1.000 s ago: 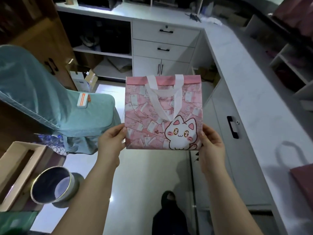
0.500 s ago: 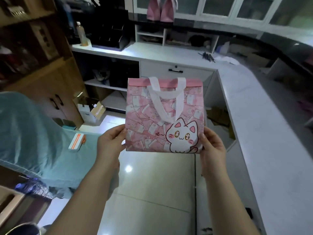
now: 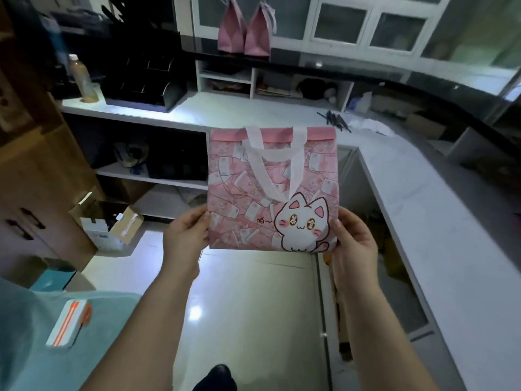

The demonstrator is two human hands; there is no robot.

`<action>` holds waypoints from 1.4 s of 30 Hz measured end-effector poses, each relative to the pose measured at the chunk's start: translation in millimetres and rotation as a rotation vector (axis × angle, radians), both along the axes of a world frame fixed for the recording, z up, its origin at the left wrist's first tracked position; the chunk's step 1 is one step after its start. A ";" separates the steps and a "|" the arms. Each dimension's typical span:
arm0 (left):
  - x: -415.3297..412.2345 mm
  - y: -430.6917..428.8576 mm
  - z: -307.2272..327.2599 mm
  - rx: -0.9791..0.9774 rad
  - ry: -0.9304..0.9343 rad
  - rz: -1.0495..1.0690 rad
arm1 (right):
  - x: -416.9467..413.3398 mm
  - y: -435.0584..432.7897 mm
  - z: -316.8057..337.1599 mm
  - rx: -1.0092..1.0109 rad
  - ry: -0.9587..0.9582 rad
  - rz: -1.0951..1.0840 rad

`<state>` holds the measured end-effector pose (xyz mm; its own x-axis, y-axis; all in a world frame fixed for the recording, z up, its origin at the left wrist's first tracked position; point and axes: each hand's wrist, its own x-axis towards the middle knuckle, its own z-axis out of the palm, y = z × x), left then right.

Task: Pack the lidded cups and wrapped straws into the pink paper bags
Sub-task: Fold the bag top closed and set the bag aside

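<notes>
A flat pink bag point(image 3: 253, 193) with a white cat print and white handles hangs upright, its lower corners pinched by the left hand point(image 3: 186, 238) and right hand point(image 3: 352, 244), fingers curled around the edges.

My tally
I count one flat pink bag point(image 3: 239, 193), two standing pink bags point(image 3: 230, 32), one left hand point(image 3: 186, 238), one right hand point(image 3: 352, 244), one bottle point(image 3: 81, 77), one cardboard box point(image 3: 110, 224)

A glossy pale tiled floor point(image 3: 253, 292) mirrors a light between a white L-shaped counter point(image 3: 417, 210) with open shelves point(image 3: 158, 180) beneath, a wooden cabinet point(image 3: 36, 176) at left, a teal-covered chair point(image 3: 25, 334), and frosted-glass windows point(image 3: 366, 24) above a black ledge point(image 3: 380, 73).
</notes>
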<state>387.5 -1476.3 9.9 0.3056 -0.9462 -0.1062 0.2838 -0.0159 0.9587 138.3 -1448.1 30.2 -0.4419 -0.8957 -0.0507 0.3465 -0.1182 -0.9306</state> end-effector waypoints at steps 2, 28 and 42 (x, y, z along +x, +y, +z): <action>8.3 -55.1 8.3 -0.007 0.016 -0.035 | 5.4 -47.7 13.2 -0.012 0.003 -0.032; -145.5 -588.0 75.7 -0.113 0.017 0.004 | -145.3 -573.6 62.1 -0.207 0.033 -0.021; -206.8 -740.1 49.8 -0.032 -0.014 -0.008 | -204.8 -733.1 33.4 -0.070 0.052 -0.113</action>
<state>180.7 -2216.4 59.6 0.2989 -0.9516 -0.0721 0.2706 0.0121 0.9626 -66.4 -2181.2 63.5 -0.5408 -0.8404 0.0358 0.2789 -0.2193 -0.9349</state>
